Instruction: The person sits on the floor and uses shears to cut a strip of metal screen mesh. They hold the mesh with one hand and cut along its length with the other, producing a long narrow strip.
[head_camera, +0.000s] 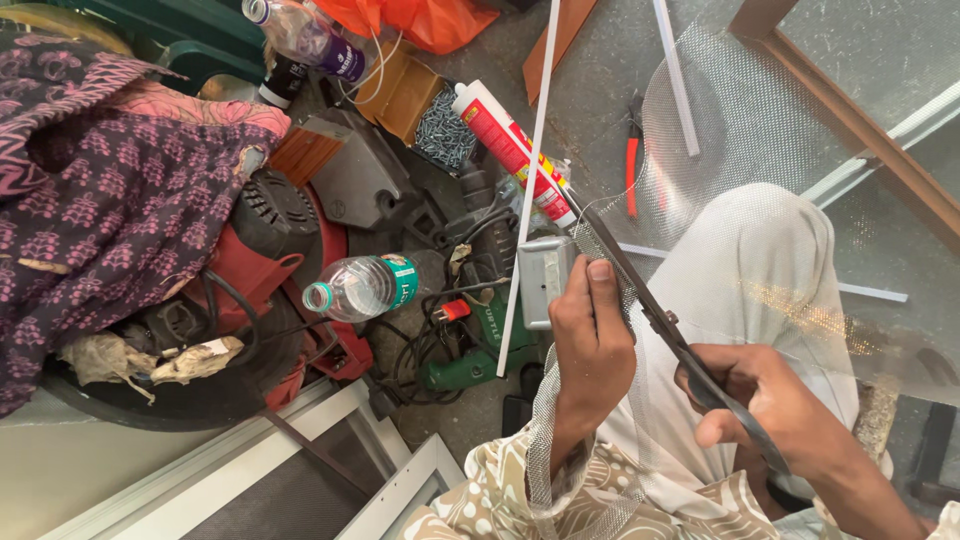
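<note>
My right hand (765, 400) grips the handles of long dark scissors (640, 290), whose blades point up and left along the edge of a sheet of fine grey mesh (740, 130). The mesh drapes over my knee (760, 260) and lap. My left hand (590, 335) is closed on the mesh edge beside the blades, thumb up, just in front of a small grey metal box (540, 280).
A red and white sealant tube (510, 150), a clear water bottle (360, 287), a green power drill (480, 355), a red power tool (270, 260), a box of screws (445, 130), red-handled pliers (632, 165), white strips (535, 160), brown frame bars (860, 130), purple patterned cloth (110, 210).
</note>
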